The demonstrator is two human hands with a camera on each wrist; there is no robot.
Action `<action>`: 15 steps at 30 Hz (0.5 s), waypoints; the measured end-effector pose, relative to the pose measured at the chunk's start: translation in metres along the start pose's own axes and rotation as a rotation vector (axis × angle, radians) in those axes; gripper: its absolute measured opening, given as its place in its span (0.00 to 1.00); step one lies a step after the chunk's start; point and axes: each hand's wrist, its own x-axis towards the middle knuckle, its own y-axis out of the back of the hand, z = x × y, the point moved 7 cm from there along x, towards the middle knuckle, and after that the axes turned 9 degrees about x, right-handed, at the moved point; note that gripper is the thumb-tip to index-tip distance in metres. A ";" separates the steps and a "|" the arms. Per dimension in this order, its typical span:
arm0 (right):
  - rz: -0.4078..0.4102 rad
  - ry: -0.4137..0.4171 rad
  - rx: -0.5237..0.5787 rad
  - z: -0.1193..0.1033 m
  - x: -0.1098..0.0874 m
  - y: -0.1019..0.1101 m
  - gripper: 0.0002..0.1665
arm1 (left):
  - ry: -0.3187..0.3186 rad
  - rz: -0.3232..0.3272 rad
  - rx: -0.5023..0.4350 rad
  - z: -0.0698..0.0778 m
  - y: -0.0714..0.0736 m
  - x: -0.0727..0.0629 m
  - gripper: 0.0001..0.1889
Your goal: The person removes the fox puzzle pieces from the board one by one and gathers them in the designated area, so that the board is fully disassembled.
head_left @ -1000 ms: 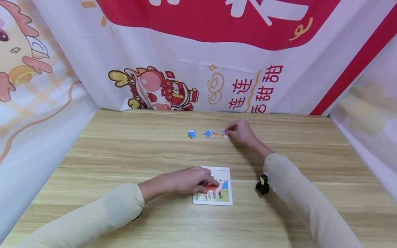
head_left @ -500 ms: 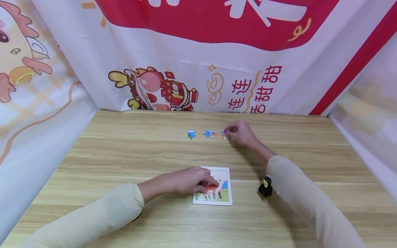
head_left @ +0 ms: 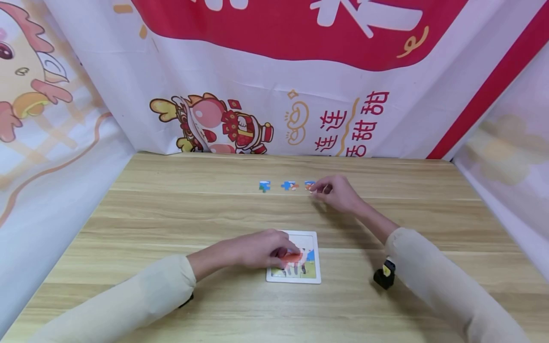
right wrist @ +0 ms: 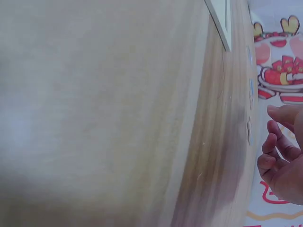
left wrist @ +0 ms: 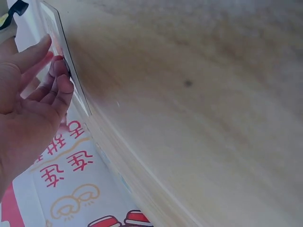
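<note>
In the head view my left hand (head_left: pixel 259 248) rests over a white-bordered jigsaw puzzle board (head_left: pixel 318 262) with an animal picture in it. Its thumb and forefinger are spread over the orange part of the picture; in the left wrist view the fingertips are right at the board. Farther back, my right hand (head_left: pixel 342 194) is beside a blue and orange puzzle piece (head_left: pixel 308 184), partly hidden by the fingers. The right wrist view shows a gap between thumb and fingers, with nothing held. Another blue and orange piece (head_left: pixel 289 186) and a blue-green piece (head_left: pixel 264 186) lie left of it in a row.
The wooden table (head_left: pixel 171 205) ends at the back against a printed white and red cloth (head_left: pixel 291 78), with more cloth on both sides. A black wrist camera (head_left: pixel 384 275) is strapped at the right sleeve.
My right hand has drawn back slightly toward me, with its forearm shifting right; the puzzle piece beside it stays on the table. The left hand has lifted its fingers a little over the board.
</note>
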 end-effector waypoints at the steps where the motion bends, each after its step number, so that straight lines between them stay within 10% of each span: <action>1: -0.008 -0.007 0.002 -0.002 -0.004 -0.001 0.08 | 0.008 0.018 -0.006 -0.001 0.001 -0.001 0.19; 15: -0.130 0.049 0.036 -0.020 -0.052 -0.018 0.08 | 0.181 0.144 0.077 -0.012 0.009 -0.012 0.17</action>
